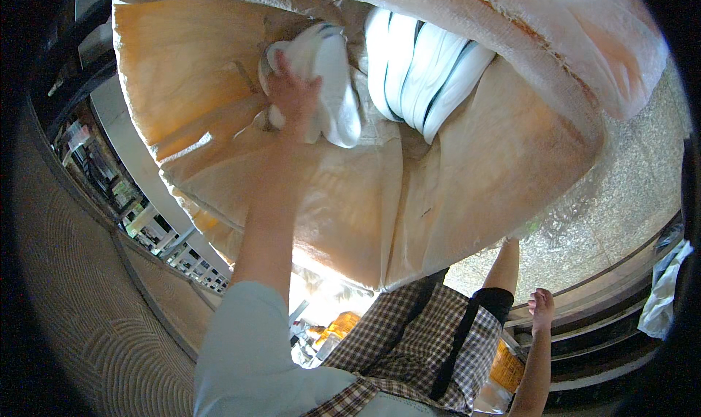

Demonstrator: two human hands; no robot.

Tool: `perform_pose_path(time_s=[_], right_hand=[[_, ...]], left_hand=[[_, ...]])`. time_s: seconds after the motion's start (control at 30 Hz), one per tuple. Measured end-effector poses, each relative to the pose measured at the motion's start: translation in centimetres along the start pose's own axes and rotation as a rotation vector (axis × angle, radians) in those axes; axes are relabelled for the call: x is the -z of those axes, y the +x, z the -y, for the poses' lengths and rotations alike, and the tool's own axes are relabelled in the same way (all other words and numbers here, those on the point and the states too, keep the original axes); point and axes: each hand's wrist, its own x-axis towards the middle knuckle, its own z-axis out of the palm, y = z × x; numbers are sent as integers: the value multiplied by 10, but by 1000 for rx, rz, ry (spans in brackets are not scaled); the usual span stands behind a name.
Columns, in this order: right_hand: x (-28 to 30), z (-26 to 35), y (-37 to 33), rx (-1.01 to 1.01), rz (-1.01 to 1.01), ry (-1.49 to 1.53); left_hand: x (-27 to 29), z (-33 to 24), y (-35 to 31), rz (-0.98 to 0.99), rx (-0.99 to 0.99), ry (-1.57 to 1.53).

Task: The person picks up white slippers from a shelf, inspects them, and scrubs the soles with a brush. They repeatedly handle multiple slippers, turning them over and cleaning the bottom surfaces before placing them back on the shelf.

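A large pale orange woven sack (467,176) gapes open in front of me. My left hand (292,96) reaches down into it, slightly blurred, with its fingers apart against a small bunch of white, sole-shaped pieces (337,88). Whether the palm grips any of them I cannot make out. Just right of this bunch, several more white sole-shaped pieces (420,66) stand side by side in a row, with dark gaps between them. Outside the sack at the lower right is my right hand (542,311), its fingers curled in and nothing visible in them.
The sack's thick rolled rim (526,41) bulges at the upper right. Speckled floor (577,198) shows to the right. A dark curved rack (599,344) with a crumpled clear plastic bag (663,289) stands at the right edge. To the left is a textured brown surface (95,300).
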Motion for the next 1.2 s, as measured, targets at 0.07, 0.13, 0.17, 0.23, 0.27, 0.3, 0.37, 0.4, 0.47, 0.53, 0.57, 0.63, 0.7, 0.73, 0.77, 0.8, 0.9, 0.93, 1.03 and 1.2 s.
perform_pose_path(time_s=[0.07,0.13,0.17,0.23,0.27,0.3,0.37,0.4,0.47,0.53,0.57,0.63,0.7,0.73,0.77,0.8,0.9,0.93,1.03,1.2], right_hand=[[-7,1,4,-6,21,21],[-17,3,6,-5,43,81],[-21,5,7,6,64,79],[-28,7,8,2,89,84],[-31,8,9,5,79,25],[-33,9,8,0,65,25],[-35,10,10,5,66,27],[-35,12,12,4,68,52],[-36,14,14,10,69,74],[-38,20,16,21,86,73],[-41,22,17,5,76,55],[-45,29,18,20,68,3],[-51,35,21,44,81,-32],[-53,37,22,74,94,17],[-55,37,22,79,109,44],[-56,38,23,91,116,63],[-53,36,24,77,123,84],[-51,35,23,42,100,41],[-41,32,23,-2,16,-26],[-20,26,25,38,-24,-60]], left_hand=[[-16,-42,-18,122,126,-97],[-33,-72,-48,31,280,-181],[-39,-73,-59,-28,249,-233],[-42,-57,-74,0,155,-327],[-44,-49,-77,30,144,-351],[-44,-42,-79,8,63,-353],[-46,-39,-70,66,39,-299],[-46,-43,-66,89,9,-333],[-45,-54,-67,159,105,-351],[-41,-61,-76,122,64,-449],[-41,-63,-86,169,128,-366],[-46,-54,-93,186,125,-442],[-61,-41,-88,55,12,-465],[-69,-31,-84,17,-40,-461],[-76,-17,-79,87,2,-639],[-80,0,-69,184,38,-811],[-89,55,-29,249,319,-1169],[-95,71,-16,410,528,-1099],[-135,87,9,666,914,-1031],[-180,84,1,463,1168,-1348]])
